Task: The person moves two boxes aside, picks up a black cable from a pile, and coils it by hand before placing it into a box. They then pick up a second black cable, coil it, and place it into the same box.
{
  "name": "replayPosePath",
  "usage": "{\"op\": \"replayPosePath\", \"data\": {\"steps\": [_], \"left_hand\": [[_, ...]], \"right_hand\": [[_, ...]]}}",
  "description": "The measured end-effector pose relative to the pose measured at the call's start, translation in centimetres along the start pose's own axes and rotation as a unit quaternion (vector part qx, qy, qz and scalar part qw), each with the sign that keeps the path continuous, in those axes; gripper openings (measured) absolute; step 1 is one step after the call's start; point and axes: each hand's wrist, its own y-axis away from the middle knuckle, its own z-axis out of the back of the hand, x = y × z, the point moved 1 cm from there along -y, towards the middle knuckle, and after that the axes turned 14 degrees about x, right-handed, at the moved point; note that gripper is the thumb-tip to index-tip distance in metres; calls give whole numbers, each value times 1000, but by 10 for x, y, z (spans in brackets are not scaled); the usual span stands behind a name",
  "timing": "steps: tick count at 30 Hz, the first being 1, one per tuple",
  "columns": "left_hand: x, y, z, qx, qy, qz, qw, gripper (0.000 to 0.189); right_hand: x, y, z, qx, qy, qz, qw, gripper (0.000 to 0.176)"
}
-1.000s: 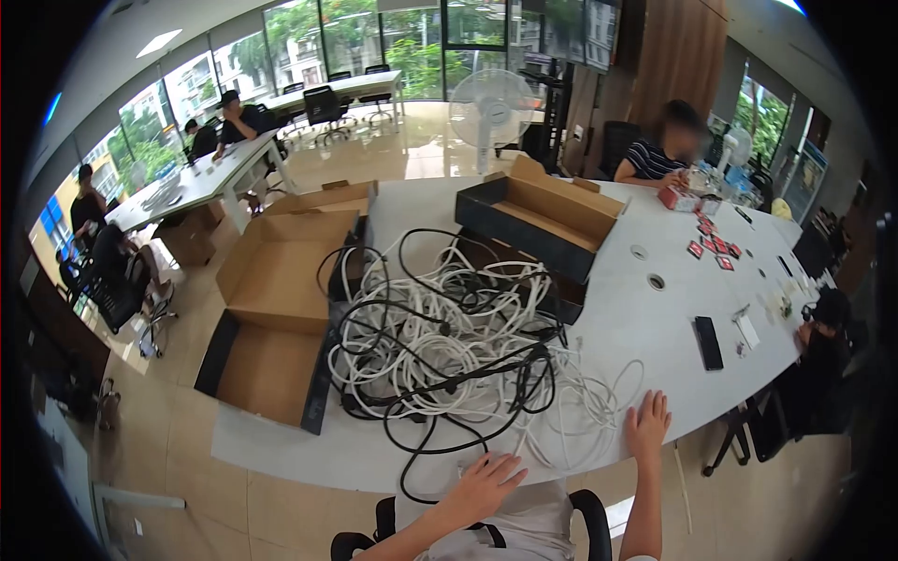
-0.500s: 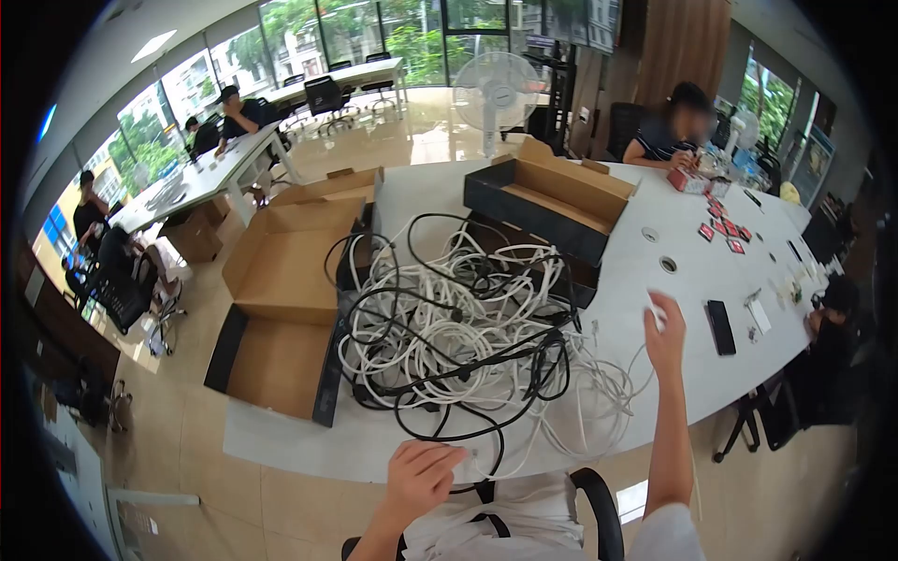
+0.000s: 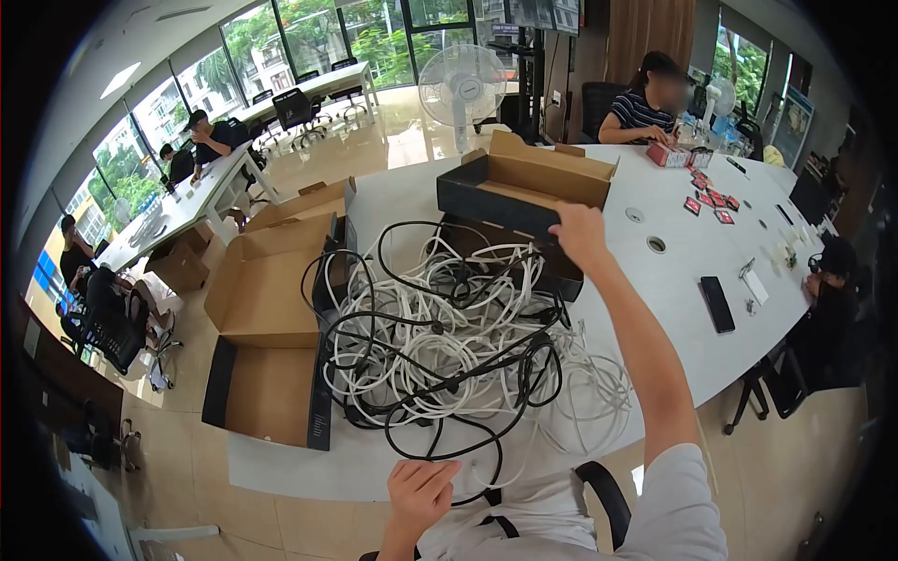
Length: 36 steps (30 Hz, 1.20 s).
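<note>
A tangled heap of white and black cables (image 3: pixel 440 341) covers the middle of the white table (image 3: pixel 655 318). My left hand (image 3: pixel 421 491) is closed at the near table edge, fingertips pressed together beside a black cable loop; anything in them is too small to make out. My right hand (image 3: pixel 582 234) reaches over the far right of the heap, at the front corner of a dark open cardboard box (image 3: pixel 505 203). Its fingers are curled, and whatever they hold is hidden. Loose white cable coils (image 3: pixel 599 388) lie on the heap's right side.
Another open box (image 3: pixel 267 383) lies left of the heap. On the right are a black phone (image 3: pixel 717 304), red packets (image 3: pixel 716 198) and a round table hole (image 3: pixel 656 244). A person (image 3: pixel 645 103) sits across the table; another (image 3: pixel 832 280) sits at right. A fan (image 3: pixel 463 84) stands behind.
My right hand has moved left and away from me, from the right side of the table to the box corner. My left hand stays closed near the table edge. The view has shifted slightly.
</note>
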Motion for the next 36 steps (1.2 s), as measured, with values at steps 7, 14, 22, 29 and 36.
{"op": "replayPosePath", "data": {"steps": [7, 14, 22, 29, 36], "left_hand": [[5, 6, -9, 24, -8, -14, 1000, 35], [-2, -1, -11, 17, -9, -9, 1000, 34], [-21, -11, -26, 17, 51, -73, 996, 37], [-41, -29, -49, 50, 84, -107, 989, 37], [-67, -48, -76, 127, 113, -144, 975, 35]], "right_hand": [[-59, 53, 82, -72, -87, -3, 994, 25], [-121, 149, 127, -84, -24, -54, 995, 29], [-185, 242, 100, -82, 32, -50, 995, 19], [-209, 295, 50, -50, -42, -69, 995, 21], [-206, 298, 15, -62, -35, -86, 994, 19]]}}
